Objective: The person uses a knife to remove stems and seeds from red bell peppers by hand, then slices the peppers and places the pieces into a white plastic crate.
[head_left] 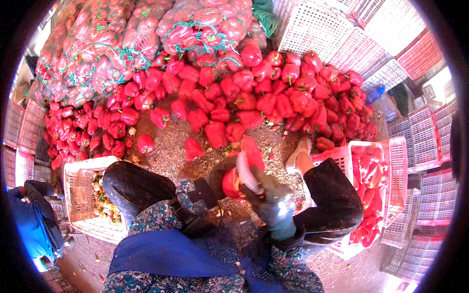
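My left hand (pixel 218 177), in a dark glove, is closed round a red bell pepper (pixel 231 183) low between my knees. A blurred red piece of pepper (pixel 252 152) shows just beyond it, and I cannot tell whether the two are joined. Close on the right is my right hand (pixel 272 198), in a light grey-green glove and smeared by motion. Its fingers look closed, with a pale, blurred, flat thing (pixel 248 174) sticking out toward the pepper; its kind cannot be made out. A few loose bell peppers (pixel 194 148) lie on the littered floor ahead.
A wide heap of red bell peppers (pixel 220 115) spreads ahead, with filled net sacks (pixel 97 49) behind it. At my left knee stands a crate (pixel 80 168) holding pepper cores; at my right, a crate (pixel 346 161) of red pepper pieces. Stacked crates (pixel 317 34) line the sides. Someone in blue (pixel 31 219) is at far left.
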Demonstrator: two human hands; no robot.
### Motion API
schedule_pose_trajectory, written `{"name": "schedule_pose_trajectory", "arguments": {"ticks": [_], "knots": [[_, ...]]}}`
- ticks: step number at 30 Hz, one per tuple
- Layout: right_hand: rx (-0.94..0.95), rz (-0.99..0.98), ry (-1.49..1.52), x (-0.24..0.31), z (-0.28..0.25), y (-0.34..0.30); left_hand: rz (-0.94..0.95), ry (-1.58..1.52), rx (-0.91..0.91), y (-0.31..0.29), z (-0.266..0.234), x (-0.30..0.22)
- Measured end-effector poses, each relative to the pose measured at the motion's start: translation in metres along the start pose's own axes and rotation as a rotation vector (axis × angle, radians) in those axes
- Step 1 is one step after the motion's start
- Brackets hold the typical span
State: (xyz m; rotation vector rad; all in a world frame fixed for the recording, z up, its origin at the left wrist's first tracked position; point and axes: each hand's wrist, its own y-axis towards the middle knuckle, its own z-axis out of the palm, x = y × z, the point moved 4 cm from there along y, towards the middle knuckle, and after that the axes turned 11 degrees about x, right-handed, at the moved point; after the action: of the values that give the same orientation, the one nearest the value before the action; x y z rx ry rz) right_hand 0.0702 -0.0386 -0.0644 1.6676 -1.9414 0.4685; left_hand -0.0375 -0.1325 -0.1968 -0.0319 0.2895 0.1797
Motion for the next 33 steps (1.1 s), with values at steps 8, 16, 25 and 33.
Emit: {"name": "schedule_pose_trajectory", "arguments": {"ticks": [8, 16, 25, 33], "knots": [[0.229, 0.029, 0.060, -0.013, 0.037, -0.001, 0.017, 0.141, -0.062, -0.012, 0.014, 0.001], [0.172, -0.094, 0.005, 0.008, 0.028, 0.005, -0.002, 0.011, -0.042, -0.010, 0.007, -0.003], [-0.250, 0.269, 0.570, -0.071, -0.006, 0.000, -0.185, 0.162, -0.034, 0.019, -0.025, -0.002], [-0.222, 0.210, 0.523, -0.077, -0.007, 0.002, -0.169, 1.033, 0.060, 0.032, 0.006, -0.027]]}}
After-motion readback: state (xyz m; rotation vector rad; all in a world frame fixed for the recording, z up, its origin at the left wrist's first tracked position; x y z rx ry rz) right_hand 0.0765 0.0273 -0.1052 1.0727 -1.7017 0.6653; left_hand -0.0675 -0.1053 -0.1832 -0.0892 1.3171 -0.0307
